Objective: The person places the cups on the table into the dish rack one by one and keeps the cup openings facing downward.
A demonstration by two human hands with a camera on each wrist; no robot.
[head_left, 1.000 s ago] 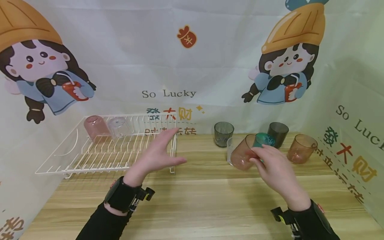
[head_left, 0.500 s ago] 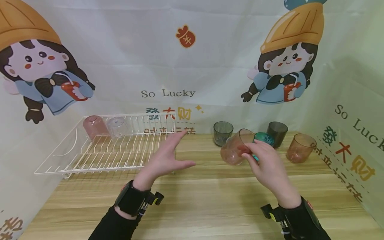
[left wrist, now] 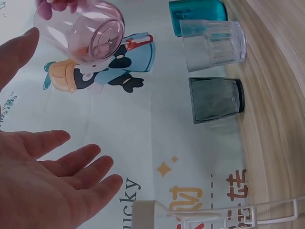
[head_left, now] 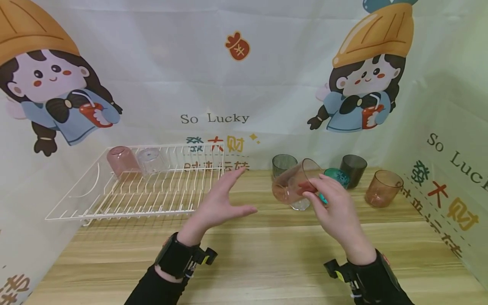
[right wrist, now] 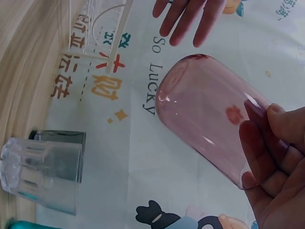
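A pink drinking glass [head_left: 290, 186] is tilted in the air, its base toward the left and its mouth up to the right. My right hand [head_left: 335, 212] pinches it near the rim between thumb and fingers, as the right wrist view of the glass [right wrist: 205, 109] also shows. My left hand [head_left: 219, 201] is held out with thumb and fingers spread, beside the rack's right end, touching nothing. In the left wrist view the left hand's fingers [left wrist: 90, 162] point toward the glass [left wrist: 90, 38] across a gap.
A white wire dish rack [head_left: 137, 214] stands at left, holding an upturned pink glass [head_left: 123, 163] and a clear glass [head_left: 150, 162]. On the table are a grey glass [head_left: 282, 163], a clear glass [left wrist: 214, 45], a teal glass [head_left: 337, 176], a dark glass [head_left: 353, 169] and an amber-pink glass [head_left: 383, 190].
My right hand has lifted the pink glass up and to the left, tipping it further over. My left hand has moved right, away from the rack and closer to the glass.
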